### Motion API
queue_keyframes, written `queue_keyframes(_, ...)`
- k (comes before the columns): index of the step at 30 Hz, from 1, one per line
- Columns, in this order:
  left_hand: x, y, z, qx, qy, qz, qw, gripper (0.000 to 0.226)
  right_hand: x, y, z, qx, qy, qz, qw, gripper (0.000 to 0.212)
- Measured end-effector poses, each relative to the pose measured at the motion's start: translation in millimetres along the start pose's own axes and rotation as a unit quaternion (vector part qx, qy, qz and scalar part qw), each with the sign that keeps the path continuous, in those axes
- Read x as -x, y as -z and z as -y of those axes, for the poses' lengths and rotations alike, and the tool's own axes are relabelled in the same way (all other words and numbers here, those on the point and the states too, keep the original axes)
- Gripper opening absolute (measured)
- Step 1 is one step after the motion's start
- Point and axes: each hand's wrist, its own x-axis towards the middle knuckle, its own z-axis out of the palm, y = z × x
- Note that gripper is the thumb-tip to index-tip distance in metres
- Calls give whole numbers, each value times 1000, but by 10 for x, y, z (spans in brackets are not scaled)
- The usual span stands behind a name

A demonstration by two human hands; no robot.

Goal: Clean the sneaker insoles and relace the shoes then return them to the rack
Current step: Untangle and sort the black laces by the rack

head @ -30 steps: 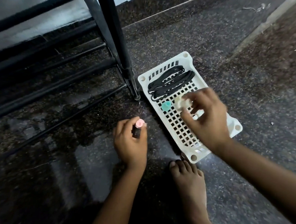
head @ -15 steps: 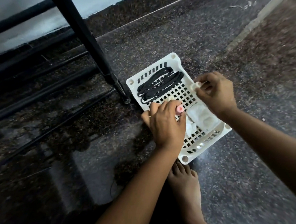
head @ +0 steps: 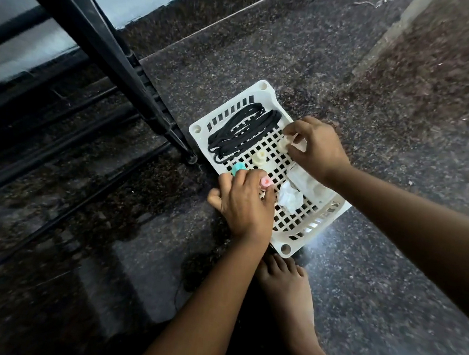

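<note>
A dark, speckled stone floor fills the view, glossy under dim light, with a white perforated tray set on it.

The right fingertips pinch a small spool-like cream piece just above the tray's grid, and the right hand behind them is curled, reaching in from the tray's right side. The left fingers are bent around a pink piece of the same shape, low over the grid – whether it touches the tray floor I cannot tell. The left hand sits over the tray's near-left edge. Just beside it stands a teal piece, and a second cream piece lies between the two hands.

Farther out, the black laces lie coiled in the tray's far end, apart from both hands. A crumpled white wad lies in the near half. A bare foot rests on the floor below the tray, and the black rack stands to the left, one leg just beside the tray. No sneaker or insole is in view.

The step in hand looks like sorting small parts in the tray – a side job around the relacing. Next, I judge, both hands must let go of their pieces and lift the laces clear without tangling them.
</note>
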Motion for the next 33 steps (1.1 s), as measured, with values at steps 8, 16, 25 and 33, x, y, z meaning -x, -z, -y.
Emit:
queue_keyframes(8, 1, -44, -7, 7, -8, -2, 1000, 28, -19, -32, 13, 18, -1, 5, 1000, 21)
queue_keyframes(16, -97, -68, -110, 12, -8, 8, 1000, 31, -16, -35, 18, 25, 6, 11, 1000, 23)
queue_keyframes(25, -127, -123, -34, -10, -45, 33, 998, 35, 16, -45, 29, 19, -10, 8, 1000, 29)
queue_keyframes(33, -12, -151, 170, 10, -113, -11, 993, 24, 65, -54, 103, 42, -34, 18, 998, 42)
